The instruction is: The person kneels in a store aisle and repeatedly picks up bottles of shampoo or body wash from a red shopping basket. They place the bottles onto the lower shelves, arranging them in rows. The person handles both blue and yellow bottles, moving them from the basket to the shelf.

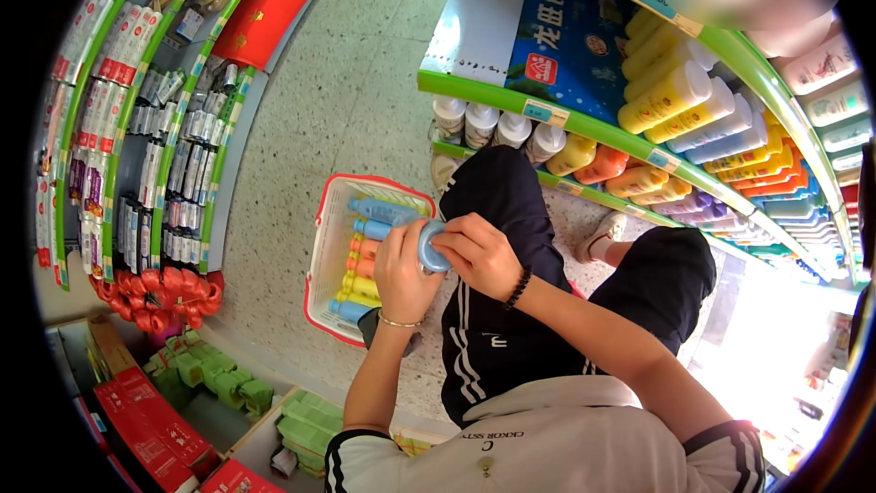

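Observation:
My left hand [407, 270] is wrapped around a light blue bottle [432, 246], whose round cap end faces up toward me. The fingertips of my right hand [482, 253] are bent onto the rim of that end. Just left of both hands stands a white plastic shopping basket [320, 253] with a red rim. Inside it lie several bottles in a row, among them a blue bottle [383, 209], an orange bottle [367, 248] and a yellow bottle [365, 287]. My left hand and forearm cover part of the basket's right side.
Right of my knees runs a green-edged store shelf [479, 89] with yellow bottles [664, 96] and white pump bottles [480, 124]. A rack of boxed goods [137, 116] stands at left. Red bundles [157, 298], green packets [212, 370] and red cartons [154, 424] sit lower left.

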The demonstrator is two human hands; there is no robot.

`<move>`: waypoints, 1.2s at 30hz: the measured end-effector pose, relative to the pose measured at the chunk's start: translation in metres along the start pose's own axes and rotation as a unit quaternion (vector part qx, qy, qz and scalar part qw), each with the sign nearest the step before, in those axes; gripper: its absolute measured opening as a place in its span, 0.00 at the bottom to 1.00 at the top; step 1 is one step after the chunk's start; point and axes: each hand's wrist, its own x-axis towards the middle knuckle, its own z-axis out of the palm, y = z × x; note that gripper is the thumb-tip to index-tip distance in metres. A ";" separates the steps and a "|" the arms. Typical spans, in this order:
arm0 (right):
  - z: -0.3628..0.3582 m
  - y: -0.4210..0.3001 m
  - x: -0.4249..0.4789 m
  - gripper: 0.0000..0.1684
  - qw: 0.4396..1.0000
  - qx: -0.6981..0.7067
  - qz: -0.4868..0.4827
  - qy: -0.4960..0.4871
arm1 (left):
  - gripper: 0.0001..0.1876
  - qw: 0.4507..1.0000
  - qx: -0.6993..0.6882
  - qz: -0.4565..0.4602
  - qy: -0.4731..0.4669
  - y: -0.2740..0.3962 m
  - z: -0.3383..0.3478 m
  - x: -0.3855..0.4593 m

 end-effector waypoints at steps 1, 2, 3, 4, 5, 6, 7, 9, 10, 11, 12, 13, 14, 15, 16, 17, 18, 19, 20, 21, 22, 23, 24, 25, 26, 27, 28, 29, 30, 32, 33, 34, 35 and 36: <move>0.001 0.000 0.001 0.11 1.000 0.002 0.002 -0.003 | 0.27 1.000 -0.003 -0.001 0.002 0.000 0.000 0.000; 0.001 0.000 0.003 0.11 1.000 0.003 0.003 -0.007 | 0.27 1.000 -0.002 0.000 0.002 -0.002 0.000 0.000; 0.002 0.001 0.005 0.10 1.000 0.007 0.005 -0.010 | 0.26 1.000 0.002 0.002 0.002 -0.005 0.000 0.000; 0.003 0.001 0.006 0.10 1.000 -0.002 0.004 -0.023 | 0.26 1.000 0.006 0.003 0.002 -0.007 -0.001 -0.001; 0.003 0.002 0.007 0.11 0.999 -0.012 0.003 -0.036 | 0.26 1.000 0.008 0.002 0.001 -0.008 -0.001 -0.001; 0.004 0.003 0.008 0.11 0.999 -0.021 0.001 -0.050 | 0.26 1.000 0.010 0.000 0.000 -0.009 -0.001 -0.001; 0.005 0.002 0.008 0.11 0.998 -0.019 0.009 -0.058 | 0.26 1.000 0.011 -0.001 0.000 -0.010 -0.002 -0.002; 0.006 -0.001 0.006 0.11 0.997 -0.017 0.026 -0.075 | 0.26 1.000 0.011 -0.009 0.006 -0.013 -0.001 -0.004; 0.005 -0.001 0.004 0.11 0.997 -0.017 0.037 -0.062 | 0.26 1.000 0.009 -0.012 0.008 -0.014 0.000 -0.006; 0.002 0.001 0.000 0.11 0.997 -0.018 0.049 -0.048 | 0.26 1.000 0.023 -0.007 -0.005 -0.018 0.003 -0.005; -0.004 0.002 -0.005 0.11 0.997 -0.021 0.063 -0.034 | 0.27 0.999 0.034 -0.002 -0.019 -0.023 0.007 -0.005; -0.013 0.004 -0.007 0.11 0.997 -0.015 0.076 -0.013 | 0.27 0.998 0.052 0.000 -0.029 -0.031 0.008 -0.006; -0.023 0.010 -0.012 0.10 0.994 -0.037 0.099 0.019 | 0.27 0.995 0.077 0.003 -0.055 -0.042 0.012 -0.011; -0.032 0.018 -0.018 0.07 0.984 -0.058 0.157 0.062 | 0.28 0.991 0.105 0.006 -0.078 -0.059 0.018 -0.017; -0.043 0.027 -0.026 0.05 0.969 -0.092 0.209 0.095 | 0.28 0.986 0.134 0.005 -0.099 -0.078 0.024 -0.024; -0.053 0.040 -0.038 0.02 0.944 -0.134 0.268 0.137 | 0.26 0.975 0.181 0.013 -0.131 -0.101 0.034 -0.034; -0.062 0.063 -0.061 0.02 0.917 -0.129 0.337 0.172 | 0.25 0.960 0.226 0.019 -0.163 -0.127 0.045 -0.048; -0.070 0.095 -0.093 0.04 0.888 -0.140 0.392 0.193 | 0.23 0.942 0.270 0.025 -0.197 -0.151 0.058 -0.064; -0.076 0.112 -0.117 0.05 0.869 -0.185 0.428 0.167 | 0.18 0.923 0.308 0.053 -0.224 -0.174 0.070 -0.083; -0.084 0.131 -0.147 0.08 0.853 -0.217 0.466 0.090 | 0.12 0.902 0.344 0.079 -0.250 -0.196 0.080 -0.102; -0.090 0.143 -0.176 0.10 0.807 -0.223 0.546 0.003 | 0.08 0.877 0.376 0.112 -0.277 -0.212 0.094 -0.118; -0.090 0.141 -0.184 0.12 0.768 -0.245 0.579 -0.119 | 0.08 0.860 0.382 0.106 -0.323 -0.228 0.101 -0.137; -0.097 0.154 -0.233 0.14 0.758 -0.299 0.554 -0.170 | 0.09 0.844 0.374 0.116 -0.367 -0.236 0.117 -0.149; -0.111 0.165 -0.280 0.15 0.779 -0.265 0.511 -0.249 | 0.09 0.825 0.366 0.128 -0.411 -0.242 0.131 -0.157; -0.130 0.179 -0.331 0.16 0.721 -0.314 0.498 -0.366 | 0.09 0.828 0.344 0.134 -0.421 -0.242 0.154 -0.159; -0.141 0.185 -0.365 0.17 0.651 -0.346 0.475 -0.481 | 0.10 0.829 0.327 0.135 -0.434 -0.242 0.173 -0.164; -0.097 0.169 -0.298 0.18 0.685 -0.249 0.527 -0.436 | 0.10 0.815 0.352 0.085 -0.453 -0.259 0.152 -0.189; -0.099 0.156 -0.286 0.16 0.716 -0.211 0.588 -0.313 | 0.11 0.785 0.383 0.079 -0.481 -0.252 0.154 -0.196; -0.096 0.151 -0.272 0.16 0.721 -0.218 0.579 -0.312 | 0.11 0.752 0.415 0.072 -0.508 -0.240 0.152 -0.198; -0.081 0.128 -0.211 0.15 0.735 -0.212 0.569 -0.302 | 0.12 0.704 0.435 0.016 -0.561 -0.243 0.151 -0.214; -0.083 0.129 -0.218 0.15 0.747 -0.213 0.558 -0.291 | 0.14 0.717 0.411 -0.005 -0.564 -0.250 0.159 -0.222; -0.083 0.134 -0.232 0.14 0.761 -0.211 0.546 -0.280 | 0.16 0.727 0.389 -0.027 -0.565 -0.258 0.164 -0.229; -0.083 0.141 -0.245 0.14 0.775 -0.208 0.532 -0.271 | 0.18 0.736 0.368 -0.052 -0.566 -0.267 0.166 -0.237; -0.081 0.148 -0.256 0.15 0.765 -0.205 0.538 -0.289 | 0.19 0.747 0.352 -0.069 -0.560 -0.274 0.164 -0.246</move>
